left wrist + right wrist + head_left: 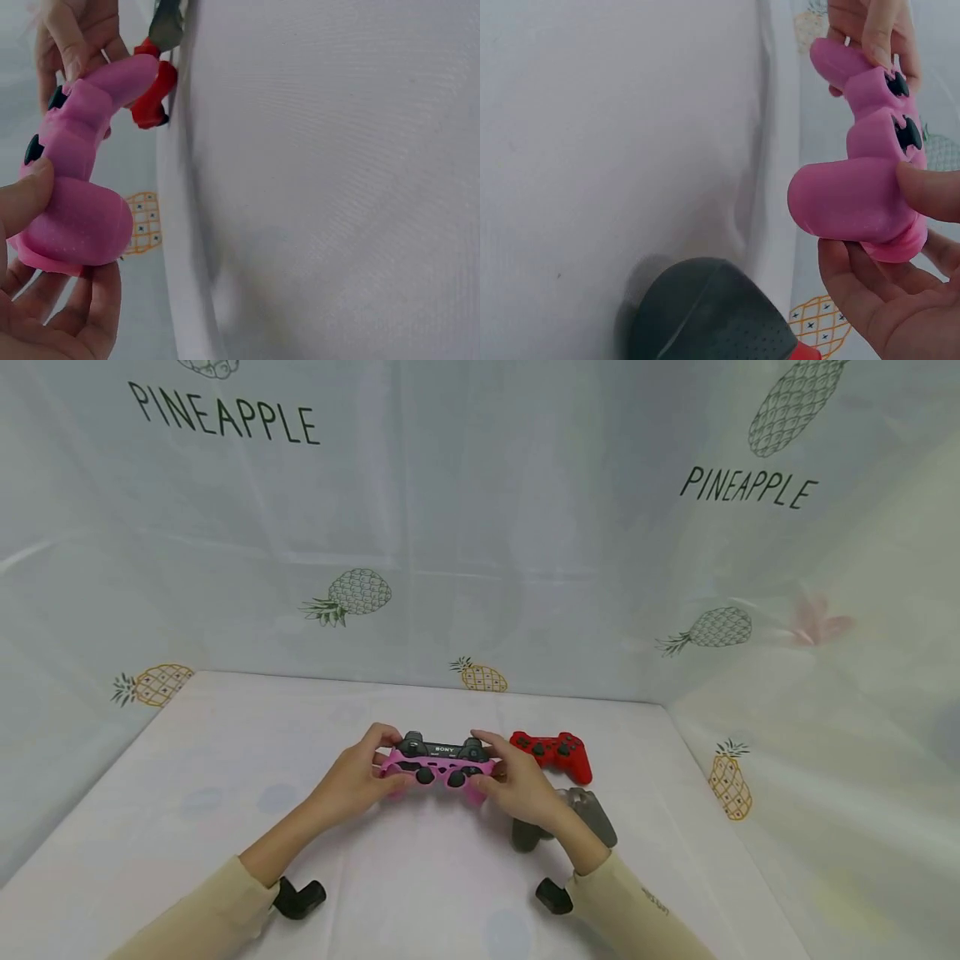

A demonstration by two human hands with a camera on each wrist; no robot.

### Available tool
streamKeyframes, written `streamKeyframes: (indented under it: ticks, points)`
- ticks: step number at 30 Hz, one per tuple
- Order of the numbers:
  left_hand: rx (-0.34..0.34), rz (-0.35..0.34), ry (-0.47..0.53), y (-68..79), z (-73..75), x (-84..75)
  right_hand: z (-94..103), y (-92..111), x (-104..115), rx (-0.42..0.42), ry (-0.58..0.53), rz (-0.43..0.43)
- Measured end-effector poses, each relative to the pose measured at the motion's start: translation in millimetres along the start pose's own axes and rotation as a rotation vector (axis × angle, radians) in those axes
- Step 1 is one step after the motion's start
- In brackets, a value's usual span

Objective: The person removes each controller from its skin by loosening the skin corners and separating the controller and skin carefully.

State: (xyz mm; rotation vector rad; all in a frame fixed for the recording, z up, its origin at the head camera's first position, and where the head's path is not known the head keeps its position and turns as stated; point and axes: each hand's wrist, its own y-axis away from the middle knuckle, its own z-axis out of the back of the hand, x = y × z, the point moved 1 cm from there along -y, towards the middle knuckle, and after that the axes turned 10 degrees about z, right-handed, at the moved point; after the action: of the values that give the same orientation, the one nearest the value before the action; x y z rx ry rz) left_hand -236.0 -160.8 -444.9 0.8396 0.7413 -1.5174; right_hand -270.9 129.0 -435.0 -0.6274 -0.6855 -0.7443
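Observation:
A black game controller (442,750) in a pink rubbery cover (438,763) is held up between both hands, its SONY lettering facing up. My left hand (367,774) grips the left end, thumb at the near side and fingers behind. At the right end my right hand (517,781) grips in the same way. Seen from the left wrist, the pink cover (82,217) wraps the handles, with the black thumbsticks poking through. The right wrist view shows the same pink cover (847,199), my right thumb pressing its face and fingers under it.
A red game controller (576,763) lies just beyond my right hand. A dark grey controller (592,814) sits partly hidden under my right forearm. Small black objects (300,900) show beside the cuffs. Pineapple-print curtain (480,527) hangs behind the white table (405,893).

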Motion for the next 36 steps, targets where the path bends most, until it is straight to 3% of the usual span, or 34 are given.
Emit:
streamKeyframes:
  ticks: [12,27,31,36]
  points:
    - [0.003,-0.067,0.051,7.7,2.0,-6.8,-1.3,0.0,6.5,-0.053,-0.047,-0.050]
    - [0.030,-0.116,0.005,12.1,0.4,-6.0,-2.9,4.6,9.5,-0.064,-0.100,-0.067]
    - [0.059,-0.094,0.058,12.0,-0.1,-4.9,-2.6,4.7,9.6,-0.059,-0.116,-0.055]
    - [0.113,-0.008,0.168,13.5,-0.9,-6.3,-0.6,5.2,8.9,-0.047,-0.124,-0.046]
